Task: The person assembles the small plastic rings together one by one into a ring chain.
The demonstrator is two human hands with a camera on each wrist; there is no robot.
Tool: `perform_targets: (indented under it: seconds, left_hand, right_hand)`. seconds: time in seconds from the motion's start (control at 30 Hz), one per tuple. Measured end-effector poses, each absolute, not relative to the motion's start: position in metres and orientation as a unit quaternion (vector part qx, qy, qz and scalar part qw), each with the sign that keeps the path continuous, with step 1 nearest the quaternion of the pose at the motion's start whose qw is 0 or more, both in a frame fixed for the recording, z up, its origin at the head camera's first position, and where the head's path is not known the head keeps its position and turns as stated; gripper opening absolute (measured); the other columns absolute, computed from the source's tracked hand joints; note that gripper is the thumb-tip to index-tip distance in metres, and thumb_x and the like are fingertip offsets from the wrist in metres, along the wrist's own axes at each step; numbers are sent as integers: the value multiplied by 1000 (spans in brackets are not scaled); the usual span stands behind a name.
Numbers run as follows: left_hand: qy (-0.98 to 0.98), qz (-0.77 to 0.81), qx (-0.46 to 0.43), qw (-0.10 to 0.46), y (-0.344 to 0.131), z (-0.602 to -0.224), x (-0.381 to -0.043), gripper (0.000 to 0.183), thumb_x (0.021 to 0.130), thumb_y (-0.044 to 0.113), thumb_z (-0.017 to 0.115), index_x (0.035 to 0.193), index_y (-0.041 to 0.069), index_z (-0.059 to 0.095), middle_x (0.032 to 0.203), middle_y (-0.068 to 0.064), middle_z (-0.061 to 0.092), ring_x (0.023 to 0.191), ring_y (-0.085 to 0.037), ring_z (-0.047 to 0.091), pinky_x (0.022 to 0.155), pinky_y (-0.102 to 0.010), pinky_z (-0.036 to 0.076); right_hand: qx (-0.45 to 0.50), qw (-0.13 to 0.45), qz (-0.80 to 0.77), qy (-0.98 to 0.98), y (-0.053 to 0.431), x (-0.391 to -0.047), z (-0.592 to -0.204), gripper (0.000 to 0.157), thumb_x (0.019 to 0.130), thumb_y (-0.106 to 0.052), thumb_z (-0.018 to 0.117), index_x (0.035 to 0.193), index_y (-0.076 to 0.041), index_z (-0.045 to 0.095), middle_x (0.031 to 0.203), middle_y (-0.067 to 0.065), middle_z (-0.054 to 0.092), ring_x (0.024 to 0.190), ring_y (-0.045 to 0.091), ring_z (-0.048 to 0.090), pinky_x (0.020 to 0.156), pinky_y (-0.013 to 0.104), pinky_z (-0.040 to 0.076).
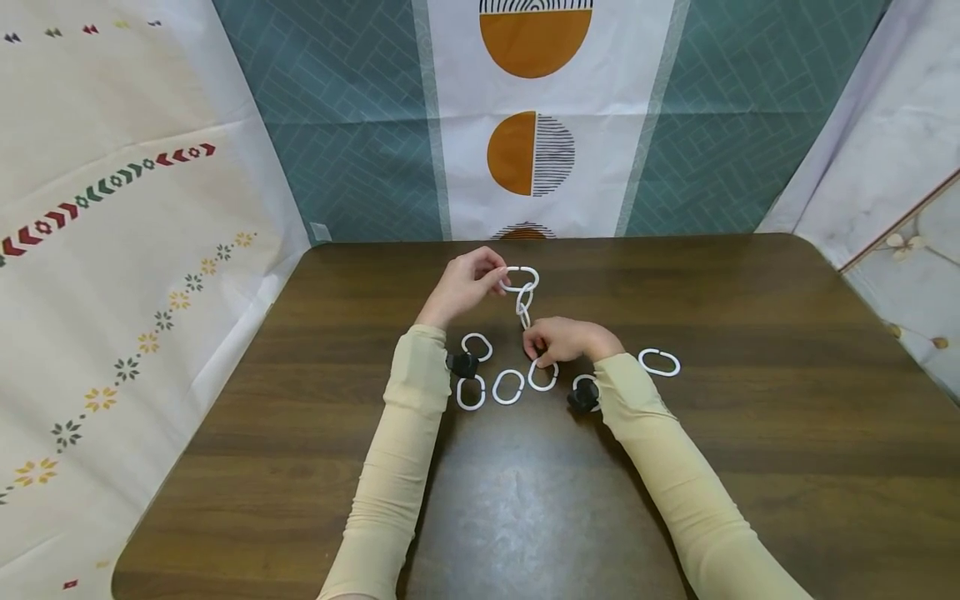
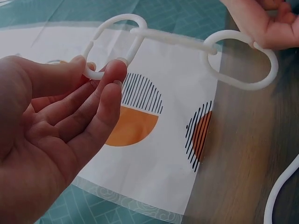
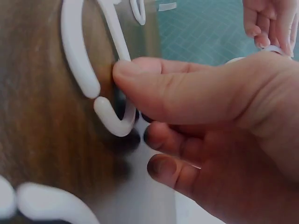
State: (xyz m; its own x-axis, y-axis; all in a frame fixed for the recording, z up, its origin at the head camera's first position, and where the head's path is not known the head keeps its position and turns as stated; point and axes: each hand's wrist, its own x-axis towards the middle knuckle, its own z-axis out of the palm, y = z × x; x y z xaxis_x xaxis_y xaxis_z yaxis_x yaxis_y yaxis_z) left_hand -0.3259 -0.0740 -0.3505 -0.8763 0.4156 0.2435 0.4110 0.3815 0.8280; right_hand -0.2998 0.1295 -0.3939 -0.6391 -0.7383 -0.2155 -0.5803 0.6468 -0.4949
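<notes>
Well inside table point(image 1: 750, 467) sides: left hand point(image 1: 465, 287) pinches chain point(image 2: 173, 38), right hand point(image 1: 572, 339) link point(image 3: 77, 51).

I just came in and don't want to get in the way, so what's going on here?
A person is working with white plastic-looking links. Their left hand pinches the end link of a short chain of joined links, while their right hand pinches a separate link at the brown table. More loose links lie around the hands, one partly hidden near the right wrist.
</notes>
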Motion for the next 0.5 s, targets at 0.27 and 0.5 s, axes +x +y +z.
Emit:
perform_targets:
  seconds: [0.27,0.5]
  left_hand:
    - [829,504,242,-1,-74,-353,-326,13,97,9,57,100,-3,59,94,-24,69,85,-40,68,73,-28,56]
    - [835,491,247,-5,-74,-352,-326,12,96,8,57,100,-4,59,93,-23,69,83,-38,69,74,-31,57]
  right_hand:
    - [-354,187,-258,879,145,-296,-375,11,85,2,65,84,-4,56,78,4,57,74,13,54,68,25,43]
    - [-324,138,-321,879,150,-293,-361,11,88,3,62,98,-1,62,86,13,65,71,20,60,64,29,50]
